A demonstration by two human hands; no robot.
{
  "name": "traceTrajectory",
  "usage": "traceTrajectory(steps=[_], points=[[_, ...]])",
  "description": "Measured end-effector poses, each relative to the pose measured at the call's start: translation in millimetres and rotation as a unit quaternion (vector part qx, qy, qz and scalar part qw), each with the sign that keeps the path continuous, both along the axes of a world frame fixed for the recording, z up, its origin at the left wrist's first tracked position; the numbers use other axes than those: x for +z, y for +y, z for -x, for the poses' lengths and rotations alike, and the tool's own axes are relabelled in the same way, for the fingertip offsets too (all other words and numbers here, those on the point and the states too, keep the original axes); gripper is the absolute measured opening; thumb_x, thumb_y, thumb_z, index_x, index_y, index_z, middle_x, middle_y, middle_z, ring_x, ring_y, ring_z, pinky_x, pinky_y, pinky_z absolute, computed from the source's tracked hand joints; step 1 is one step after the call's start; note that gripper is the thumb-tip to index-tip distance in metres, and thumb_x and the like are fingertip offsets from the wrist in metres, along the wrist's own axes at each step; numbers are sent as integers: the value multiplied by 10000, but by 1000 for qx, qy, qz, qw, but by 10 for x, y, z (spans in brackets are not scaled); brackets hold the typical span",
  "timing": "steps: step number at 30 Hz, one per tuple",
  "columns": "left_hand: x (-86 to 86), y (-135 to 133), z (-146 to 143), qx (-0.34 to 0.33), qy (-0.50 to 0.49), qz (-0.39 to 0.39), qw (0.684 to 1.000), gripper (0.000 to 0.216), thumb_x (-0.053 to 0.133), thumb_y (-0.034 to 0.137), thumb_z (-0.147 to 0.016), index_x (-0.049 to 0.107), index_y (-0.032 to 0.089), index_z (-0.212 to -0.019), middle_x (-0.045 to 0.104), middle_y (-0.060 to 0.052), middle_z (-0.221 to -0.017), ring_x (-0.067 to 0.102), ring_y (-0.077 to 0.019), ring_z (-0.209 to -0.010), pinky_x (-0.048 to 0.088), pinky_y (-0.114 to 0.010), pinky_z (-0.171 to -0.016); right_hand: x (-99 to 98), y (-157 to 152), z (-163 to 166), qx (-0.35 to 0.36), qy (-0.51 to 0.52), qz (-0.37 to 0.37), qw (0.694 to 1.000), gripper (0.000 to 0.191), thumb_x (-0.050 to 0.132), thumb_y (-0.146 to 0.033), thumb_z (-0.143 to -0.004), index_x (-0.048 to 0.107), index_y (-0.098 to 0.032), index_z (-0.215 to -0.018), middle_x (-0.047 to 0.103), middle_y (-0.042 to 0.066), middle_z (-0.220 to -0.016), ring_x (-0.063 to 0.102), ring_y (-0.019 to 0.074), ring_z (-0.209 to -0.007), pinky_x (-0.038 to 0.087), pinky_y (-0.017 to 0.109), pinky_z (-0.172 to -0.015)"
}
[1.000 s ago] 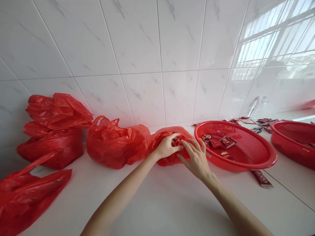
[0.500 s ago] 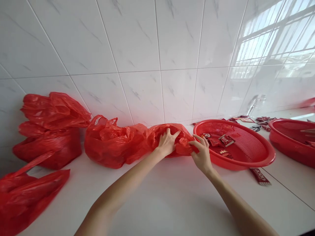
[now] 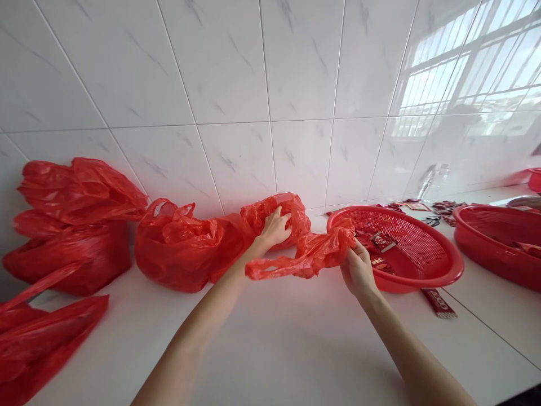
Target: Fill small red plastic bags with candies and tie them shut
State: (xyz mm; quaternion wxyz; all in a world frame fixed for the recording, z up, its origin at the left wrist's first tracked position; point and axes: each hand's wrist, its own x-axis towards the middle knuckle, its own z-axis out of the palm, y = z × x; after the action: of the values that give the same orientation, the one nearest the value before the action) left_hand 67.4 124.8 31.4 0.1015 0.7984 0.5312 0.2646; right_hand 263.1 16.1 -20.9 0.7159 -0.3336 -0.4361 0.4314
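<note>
My right hand [image 3: 358, 266] is closed on the bunched end of a thin red plastic bag [image 3: 315, 254]. The bag hangs crumpled to the left above the counter, one loop trailing. My left hand [image 3: 275, 228] rests at the mouth of another heap of red plastic bags [image 3: 291, 210] against the wall, fingers apart, some fingertips hidden in the folds. Just behind my right hand is a red plastic basket [image 3: 426, 248] with perforated sides. A few small wrapped snacks [image 3: 384, 241] lie in it.
A full red bag [image 3: 177, 254] sits left of the heap, with more red bags [image 3: 80, 225] stacked at the far left. A dark red wrapper [image 3: 439, 303] lies before the basket. Farther right are a second red basket [image 3: 486, 248], scattered packets and a clear bottle [image 3: 442, 176].
My right hand has pulled one red bag away from the heap, toward the right basket. My left hand has shifted slightly left and stays at the heap.
</note>
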Motion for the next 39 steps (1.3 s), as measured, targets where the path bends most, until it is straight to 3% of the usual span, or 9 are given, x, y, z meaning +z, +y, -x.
traceTrajectory(steps=[4, 10, 15, 21, 25, 28, 32, 36, 39], points=[[192, -282, 81, -25, -64, -35, 997, 315, 542, 290, -957, 684, 168, -1210, 585, -137, -1393, 539, -278, -1333, 400, -390, -1162, -27, -19, 32, 3, -16, 15, 1000, 252, 722, -430, -758, 630, -217, -857, 686, 17, -801, 646, 181, -743, 515, 293, -643], [89, -1007, 199, -193, -165, 126, 959, 681, 715, 313, -821, 464, 264, -1453, 621, -106, -1358, 657, -259, -1164, 550, -379, -980, 4, -70, 104, 32, 2, 20, 999, 235, 756, -370, -712, 653, -214, -855, 674, -5, -764, 586, 135, -653, 491, 250, -613], [-41, -1074, 394, -148, -178, 125, 965, 407, 484, 112, -832, 554, 247, -1210, 674, -58, -1209, 670, -189, -1100, 547, -339, -937, 23, -95, 110, 60, 9, 22, 998, 199, 768, -271, -651, 676, -216, -819, 660, -29, -699, 527, 110, -574, 444, 221, -543], [136, -973, 816, -65, -130, 41, 988, 195, 407, 123, -785, 549, 190, -668, 693, -39, -993, 657, -190, -935, 534, -330, -863, -5, -39, -34, 33, -95, -15, 995, 59, 632, -189, -669, 685, -203, -648, 681, 9, -713, 580, 146, -660, 490, 276, -646], [159, -980, 952, -47, -128, 55, 989, 333, 395, 164, -838, 723, 201, -789, 728, -46, -1093, 669, -215, -1050, 514, -361, -988, 89, -100, -133, 33, -238, -68, 968, 246, 566, -155, -686, 745, -218, -843, 735, 70, -1040, 656, 250, -1037, 523, 380, -900], [47, -972, 883, -76, -106, 89, 987, 394, 373, 134, -836, 759, 200, -885, 749, -41, -1098, 684, -202, -1055, 519, -354, -1010, 194, -237, -96, 32, -333, -161, 929, 377, 547, -149, -746, 712, -227, -1076, 603, 105, -1396, 540, 289, -1302, 455, 443, -1048], [-145, -965, 646, -112, -87, 110, 984, 420, 369, 97, -839, 766, 202, -931, 756, -32, -1078, 691, -182, -1050, 536, -325, -995, 160, -411, 194, 62, -488, -293, 820, 250, 500, -127, -883, 695, -201, -1021, 712, 112, -1143, 632, 241, -1075, 498, 401, -948], [-256, -1003, 439, -111, -42, 114, 986, 342, 577, 146, -818, 741, 183, -1115, 710, -69, -1167, 679, -218, -1088, 545, -326, -992, -113, -426, 507, 83, -670, -255, 693, 264, 443, -64, -933, 672, -169, -853, 712, 71, -818, 632, 205, -816, 500, 374, -880], [-267, -991, 406, -129, 12, 119, 984, 588, 576, 0, -723, 674, 192, -1270, 649, -81, -1253, 667, -214, -1113, 568, -294, -940, -285, -361, 568, 52, -748, -205, 629, 237, 472, -83, -938, 670, -161, -835, 729, 96, -826, 641, 259, -968, 430, 453, -1023]])
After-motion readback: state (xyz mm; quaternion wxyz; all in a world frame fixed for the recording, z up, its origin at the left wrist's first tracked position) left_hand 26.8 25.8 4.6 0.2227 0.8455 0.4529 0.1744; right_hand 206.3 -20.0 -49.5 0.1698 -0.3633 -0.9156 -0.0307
